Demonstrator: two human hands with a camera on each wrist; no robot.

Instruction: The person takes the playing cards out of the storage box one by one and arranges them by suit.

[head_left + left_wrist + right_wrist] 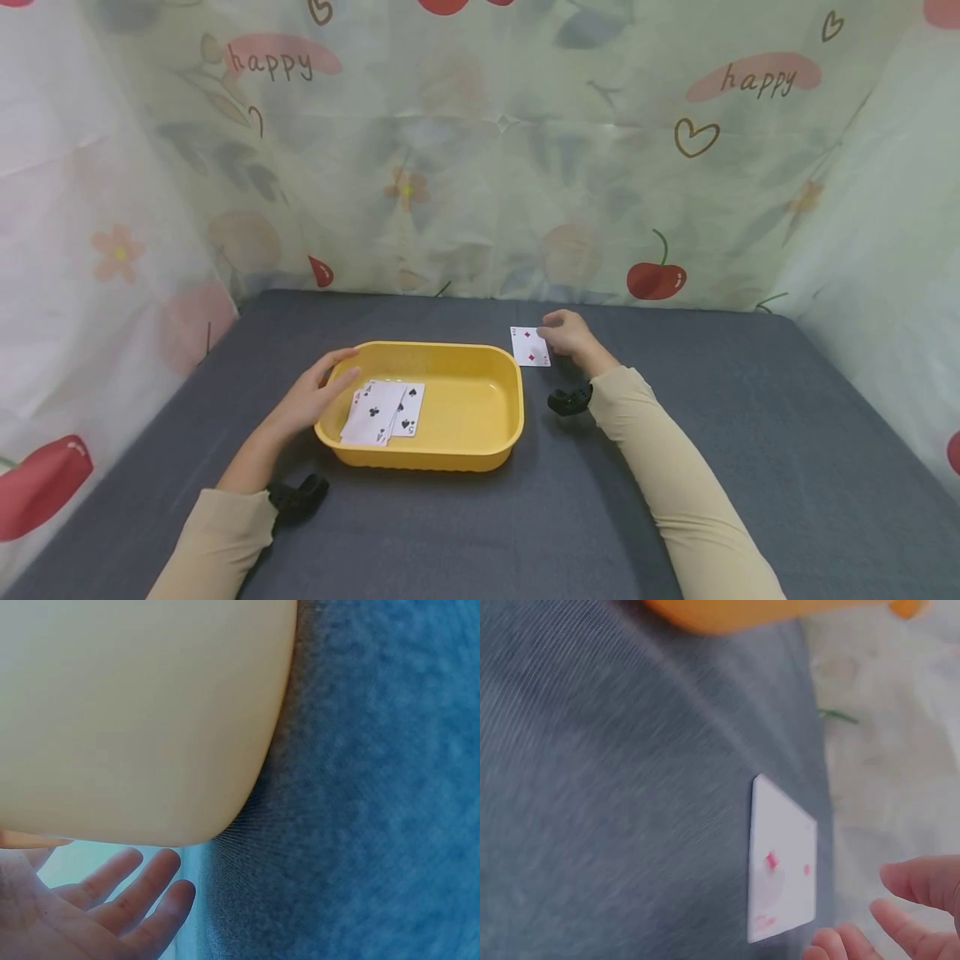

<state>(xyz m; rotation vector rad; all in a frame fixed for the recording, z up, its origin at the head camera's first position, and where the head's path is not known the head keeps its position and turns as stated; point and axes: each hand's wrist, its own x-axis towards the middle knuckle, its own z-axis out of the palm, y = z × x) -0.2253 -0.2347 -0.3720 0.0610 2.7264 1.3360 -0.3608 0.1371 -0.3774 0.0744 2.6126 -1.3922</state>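
Note:
A yellow plastic tub [472, 462] stands on the dark cloth. Playing cards [375, 412] lie overlapping in its left part, an ace of clubs on top and a five of spades partly under it. My left hand [315, 396] is at the tub's left rim, thumb over the inside. Its other fingers are loosely extended beside the outer wall in the left wrist view. To the right of the tub, a two-of-diamonds card [528, 348] lies face up. My right hand [573, 340] reaches over its right edge, and the right wrist view shows thumb and fingers apart.
The dark grey cloth [712, 400] covers the tabletop. Patterned curtains [502, 167] with cherries and lettering hang behind the table and along both sides. A black band [570, 400] is on the right wrist and another black band [300, 496] on the left.

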